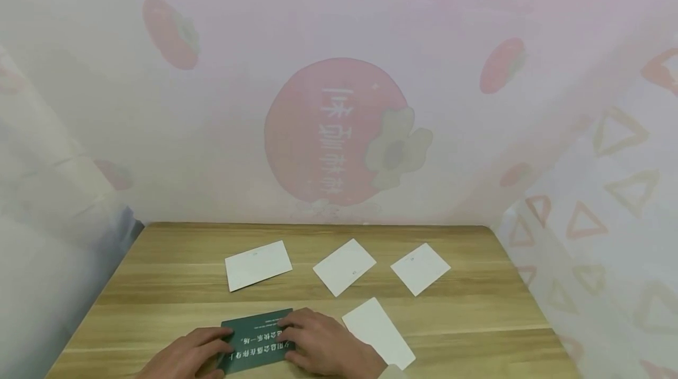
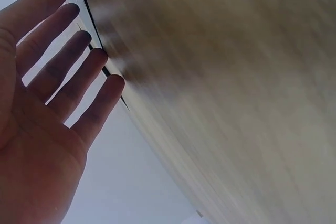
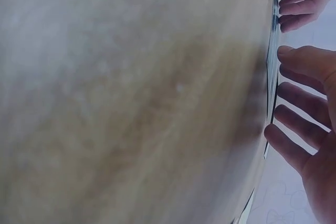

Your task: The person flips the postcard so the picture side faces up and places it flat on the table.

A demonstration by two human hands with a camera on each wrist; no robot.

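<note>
A dark green card (image 1: 255, 341) with white printed characters lies on the table near the front, its text upside down to me. At its left end, my left hand (image 1: 185, 356) touches the card with extended fingertips. My right hand (image 1: 324, 343) rests its fingertips on the card's right end, fingers spread. In the left wrist view the left hand (image 2: 47, 93) shows fairly straight fingers meeting the thin edge of the card. The right wrist view has the right hand (image 3: 310, 108) in a similar pose, fingertips down at the card.
Three white cards lie in a row toward the back: a left one (image 1: 258, 266), a middle one (image 1: 345, 267) and a right one (image 1: 421, 269). Another white card (image 1: 378, 332) lies just right of my right hand. The wooden table (image 1: 477, 332) meets a printed curtain (image 1: 339, 26) behind.
</note>
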